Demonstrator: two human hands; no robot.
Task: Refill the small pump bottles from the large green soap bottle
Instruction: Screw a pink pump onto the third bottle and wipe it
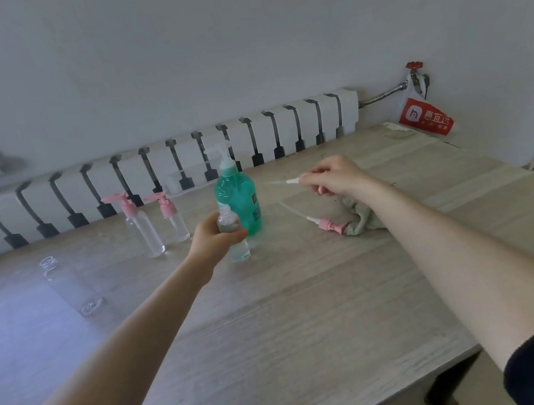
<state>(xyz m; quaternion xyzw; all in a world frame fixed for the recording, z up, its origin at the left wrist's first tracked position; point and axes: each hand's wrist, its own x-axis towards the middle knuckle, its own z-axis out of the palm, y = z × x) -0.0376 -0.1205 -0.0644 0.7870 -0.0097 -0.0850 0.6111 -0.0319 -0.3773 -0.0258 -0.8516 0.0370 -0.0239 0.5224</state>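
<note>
Four small bottles [145, 231], two loose pumps [326, 225], one green soap bottle [239, 199]. The left grip [210, 236] clasps one bottle upright. The right grip [335, 180] pinches one pump, its tube pointing nine o'clock.

Green soap bottle [237, 196], pink pump heads [127, 204], grey woodgrain table [308, 300].

The table [308, 300] looks like pale, matt wood-grain. The large green soap bottle [240, 192] and small pump bottles [147, 234] are glossy see-through plastic; the rag [366, 218] is soft cloth; the pipe [381, 96] is ribbed metal.
</note>
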